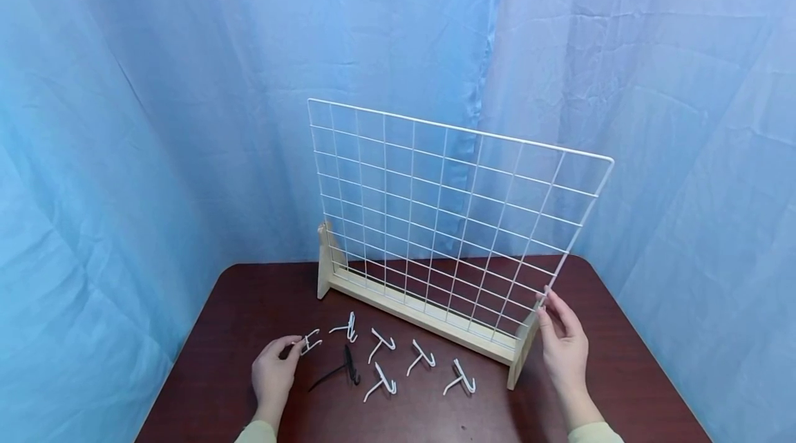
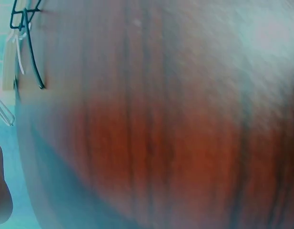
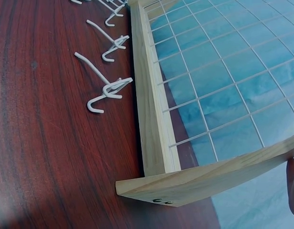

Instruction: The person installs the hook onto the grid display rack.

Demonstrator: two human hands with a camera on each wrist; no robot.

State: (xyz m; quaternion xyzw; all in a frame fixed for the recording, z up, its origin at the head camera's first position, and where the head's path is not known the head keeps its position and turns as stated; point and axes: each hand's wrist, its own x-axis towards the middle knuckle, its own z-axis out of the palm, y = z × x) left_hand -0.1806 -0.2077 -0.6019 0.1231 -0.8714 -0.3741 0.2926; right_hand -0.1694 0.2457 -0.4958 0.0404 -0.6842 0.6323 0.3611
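Note:
A white wire grid panel point(image 1: 429, 208) stands upright in a pale wooden base point(image 1: 423, 315) on the table. Its right edge and the top of the right wooden foot point(image 1: 525, 346) are gripped between the thumb and fingers of my right hand point(image 1: 564, 346). At the left, my left hand point(image 1: 273, 368) pinches a white wire hook point(image 1: 309, 343) just above the table. Close by lie a black hook point(image 1: 348, 365) and several white hooks, among them one point(image 1: 460, 378) near the right foot. The left wrist view shows only a bit of the hand point(image 2: 1, 191) at its edge.
The dark red-brown wooden table point(image 1: 211, 367) has rounded back corners. Light blue curtains point(image 1: 249, 83) hang behind it and on both sides. The grid's left end sits in another wooden foot point(image 1: 325, 263), towards the back of the table.

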